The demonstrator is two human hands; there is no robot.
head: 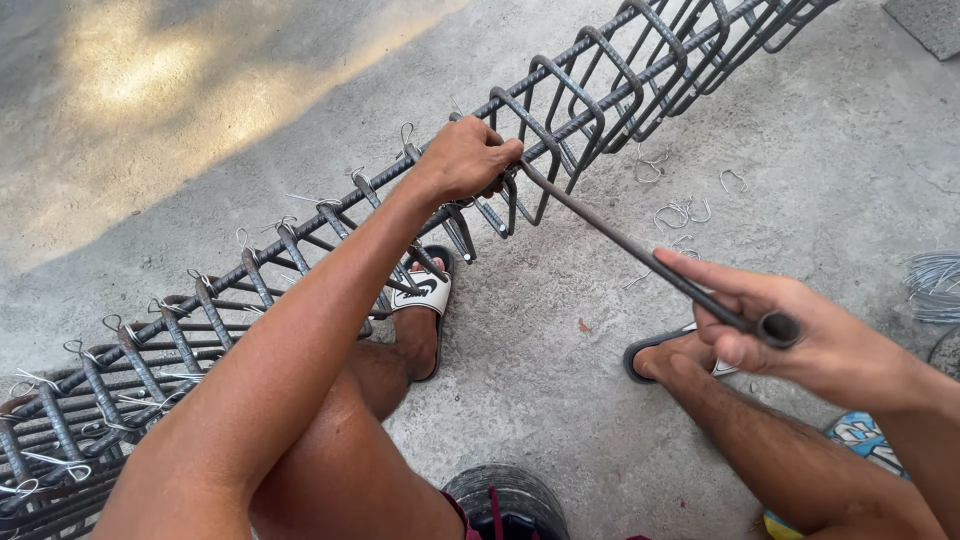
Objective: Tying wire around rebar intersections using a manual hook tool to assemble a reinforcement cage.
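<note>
A long cage of steel bars and square stirrups point(250, 290) lies across the concrete from lower left to upper right. Thin wire ties sit on many of its joints. My left hand point(465, 158) is closed over the top bar at one stirrup. My right hand point(790, 330) grips the end of a long dark metal rod tool point(640, 255). The rod's far tip reaches the cage right beside my left hand's fingers.
Loose bent wire pieces point(680, 210) lie on the concrete beyond the rod. A coil of thin wire point(935, 285) sits at the right edge. My feet in sandals point(425, 295) rest under the cage and near the rod. A dark round object point(505, 500) is below between my knees.
</note>
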